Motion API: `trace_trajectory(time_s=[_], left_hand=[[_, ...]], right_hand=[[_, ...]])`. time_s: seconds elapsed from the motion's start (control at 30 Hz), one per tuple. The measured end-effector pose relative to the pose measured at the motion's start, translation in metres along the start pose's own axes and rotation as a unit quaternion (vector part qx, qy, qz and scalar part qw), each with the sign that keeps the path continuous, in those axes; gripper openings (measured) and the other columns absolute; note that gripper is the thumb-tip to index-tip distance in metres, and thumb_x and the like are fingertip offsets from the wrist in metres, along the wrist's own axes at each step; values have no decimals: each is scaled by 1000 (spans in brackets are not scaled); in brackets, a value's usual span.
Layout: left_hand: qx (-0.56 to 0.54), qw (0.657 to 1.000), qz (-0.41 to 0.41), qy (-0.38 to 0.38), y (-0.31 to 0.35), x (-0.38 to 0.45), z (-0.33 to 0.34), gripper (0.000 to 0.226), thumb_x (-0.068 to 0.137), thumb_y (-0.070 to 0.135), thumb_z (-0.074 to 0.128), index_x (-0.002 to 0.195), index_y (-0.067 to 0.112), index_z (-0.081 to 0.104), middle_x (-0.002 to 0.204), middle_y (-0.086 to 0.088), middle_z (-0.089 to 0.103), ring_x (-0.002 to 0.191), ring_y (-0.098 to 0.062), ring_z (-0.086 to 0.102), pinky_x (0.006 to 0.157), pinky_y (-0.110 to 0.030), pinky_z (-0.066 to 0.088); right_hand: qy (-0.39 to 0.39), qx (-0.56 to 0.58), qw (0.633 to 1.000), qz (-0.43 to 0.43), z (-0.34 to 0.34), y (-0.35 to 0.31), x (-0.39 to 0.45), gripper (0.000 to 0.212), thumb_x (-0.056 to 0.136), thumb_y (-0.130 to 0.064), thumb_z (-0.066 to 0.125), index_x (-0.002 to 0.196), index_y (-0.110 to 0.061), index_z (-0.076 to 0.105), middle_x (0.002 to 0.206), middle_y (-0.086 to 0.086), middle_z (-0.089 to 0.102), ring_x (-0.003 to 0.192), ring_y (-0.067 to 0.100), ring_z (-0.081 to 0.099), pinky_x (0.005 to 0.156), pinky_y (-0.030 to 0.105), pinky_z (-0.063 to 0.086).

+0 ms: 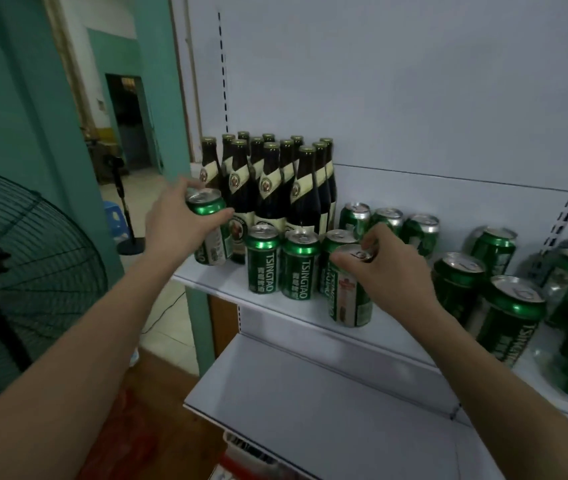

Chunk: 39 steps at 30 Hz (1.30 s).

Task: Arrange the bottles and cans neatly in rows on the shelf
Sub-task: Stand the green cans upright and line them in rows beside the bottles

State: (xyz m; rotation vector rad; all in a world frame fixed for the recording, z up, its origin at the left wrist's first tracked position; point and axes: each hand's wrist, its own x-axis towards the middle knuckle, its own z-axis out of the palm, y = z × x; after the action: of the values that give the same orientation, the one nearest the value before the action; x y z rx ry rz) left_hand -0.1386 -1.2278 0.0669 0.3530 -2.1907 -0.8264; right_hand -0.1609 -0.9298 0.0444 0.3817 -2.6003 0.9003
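Left hand [180,220]: fingers and thumb wrapped round the upper body of a green Tsingtao can [210,233], held at the shelf's left end, base about level with the shelf [275,308]; whether set down or just clear, cannot tell. Probably being slotted in as the next can of the front row.

Right hand [393,268]: fingertips [367,244] pinching the rim of a second green can [350,289] from above, can tilted slightly, near the front edge. Top grip likely chosen for room between close neighbours.

Between the two hands: three upright cans, a started front row [284,265], labels facing out, touching or nearly so.

Behind the left fingers: dark beer bottles [272,181], gold caps, packed in tidy rows against the back panel. Bottle part looks finished.

Behind and right of the right fingers: loose cans [483,271], scattered, unaligned, well apart from the row. Most can work judged still to do.

Far left, off the shelf: black floor fan [9,282].
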Motion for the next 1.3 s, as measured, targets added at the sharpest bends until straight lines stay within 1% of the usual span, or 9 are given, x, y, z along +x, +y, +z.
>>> trace_trajectory(time_s=[0.23,0.47,0.63,0.7,0.8,0.93,1.07,1.17,1.3], left_hand=[[-28,999,24,-36,-46,-6,51,64,77,57,75,127,22,56,120,4,56,103,-11,52,82,-28,40],[-97,993,42,-54,-73,-9,80,79,91,68,45,152,21,29,146,-7,39,136,-25,35,108,-42,33],[-157,978,111,81,-55,-29,69,58,99,54,41,140,13,46,134,-10,45,126,-25,38,106,-44,36],[-191,958,190,101,-32,-36,62,43,100,41,43,125,8,57,121,-10,55,117,-23,44,100,-34,36],[-240,927,274,92,8,-51,60,33,99,29,45,108,4,64,106,-9,62,105,-23,50,90,-28,37],[-314,888,335,39,58,-83,74,25,98,19,47,100,1,65,96,-6,61,93,-18,51,82,-28,41],[-370,862,324,-118,97,-128,96,18,95,20,52,106,11,63,100,4,59,95,-10,54,83,-24,45],[-394,854,249,-233,117,-154,119,17,93,21,57,110,24,60,102,9,60,99,-11,58,84,-28,49],[-365,865,196,-283,143,-156,149,21,93,22,60,112,31,56,108,11,58,103,-8,54,86,-29,48]], right_hand=[[126,67,989,34,46,-2,-23,43,84,-70,53,101,-31,43,92,-9,63,87,18,63,68,40,54],[137,161,975,75,82,3,-47,70,89,-36,73,147,-34,34,129,-27,38,108,-19,34,91,24,38],[110,202,972,52,86,8,-56,85,91,-22,72,153,-47,19,122,-58,27,119,-22,40,96,33,50],[106,215,969,53,83,10,-60,85,92,-21,70,153,-45,17,126,-52,30,118,-23,40,92,33,54],[156,224,959,79,73,10,-67,65,96,-28,65,149,-35,30,133,-18,46,113,-9,51,79,21,55],[234,213,944,88,47,17,-78,3,101,-27,56,99,-28,58,86,-10,63,78,11,61,67,37,57],[223,211,948,86,13,31,-84,16,100,-16,55,86,-22,59,71,0,62,62,21,57,58,32,48],[197,194,957,84,-8,45,-89,14,99,-13,57,87,-21,60,67,4,59,62,30,56,57,42,48],[177,180,965,71,-41,64,-89,14,98,-10,58,91,-22,61,69,7,59,61,30,55,56,43,48]])
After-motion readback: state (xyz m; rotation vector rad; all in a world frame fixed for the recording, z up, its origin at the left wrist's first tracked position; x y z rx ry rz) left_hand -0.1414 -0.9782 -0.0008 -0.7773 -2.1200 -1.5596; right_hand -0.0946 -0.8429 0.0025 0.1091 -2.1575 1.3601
